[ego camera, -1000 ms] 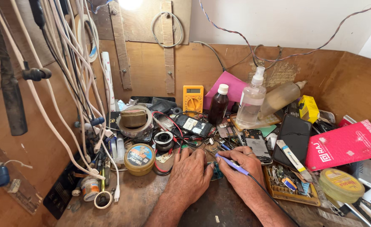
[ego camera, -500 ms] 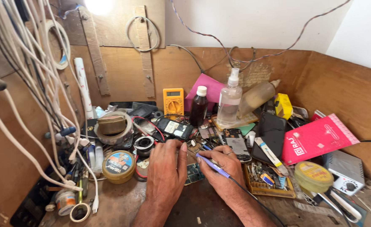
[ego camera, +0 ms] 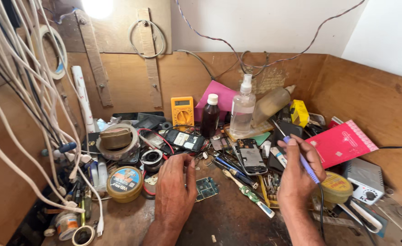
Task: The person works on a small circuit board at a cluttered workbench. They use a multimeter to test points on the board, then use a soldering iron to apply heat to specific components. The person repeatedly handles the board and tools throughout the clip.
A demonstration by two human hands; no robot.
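My left hand (ego camera: pixel 174 191) rests palm down on the brown bench, its fingers touching the left edge of a small green circuit board (ego camera: pixel 206 187). My right hand (ego camera: pixel 297 173) is raised to the right of the board and grips a blue-handled soldering iron (ego camera: pixel 304 163), whose black cord (ego camera: pixel 321 214) runs down past my wrist. The iron's tip is hidden behind my fingers. A dark phone (ego camera: pixel 251 156) lies face up between the board and my right hand.
Clutter rings the board: a yellow multimeter (ego camera: pixel 182 110), a dark bottle (ego camera: pixel 210 116), a clear spray bottle (ego camera: pixel 243 109), solder spool (ego camera: pixel 152 158), round tin (ego camera: pixel 125 182), screwdrivers (ego camera: pixel 249 193), a red booklet (ego camera: pixel 341 143), a yellow tin (ego camera: pixel 335 187). White cables (ego camera: pixel 32 100) hang at left.
My right hand has lifted the soldering iron away from the board and moved it right. My left hand stays on the board. The camera has shifted, so everything sits further left and lower.
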